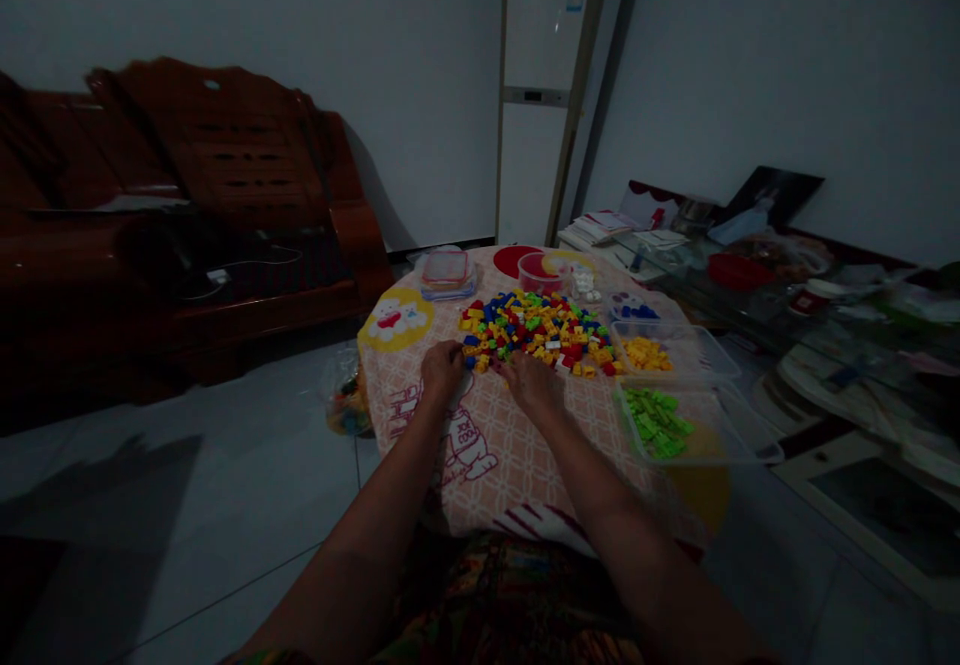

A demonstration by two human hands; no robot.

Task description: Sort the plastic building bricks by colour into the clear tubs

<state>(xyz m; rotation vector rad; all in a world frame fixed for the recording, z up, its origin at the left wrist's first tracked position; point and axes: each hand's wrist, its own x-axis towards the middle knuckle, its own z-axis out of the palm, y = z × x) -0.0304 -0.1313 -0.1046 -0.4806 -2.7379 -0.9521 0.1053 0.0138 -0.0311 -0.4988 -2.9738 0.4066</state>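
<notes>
A heap of small coloured bricks [536,330] in red, yellow, blue and green lies on a small table covered with a patterned cloth [480,445]. My left hand [441,367] rests at the heap's near left edge, fingers curled down onto the bricks. My right hand [531,377] lies at the heap's near edge, fingers bent into the bricks. What either hand holds is hidden in the dim light. To the right stand clear trays: one with yellow bricks [646,353], one with green bricks [658,423], one with blue bricks [637,311].
A red tub [540,270] and a lidded clear box [446,273] stand at the table's far side. A dark wooden sofa [187,215] fills the left. A cluttered glass table [787,285] stands at the right. A bag of bricks [346,405] lies on the floor.
</notes>
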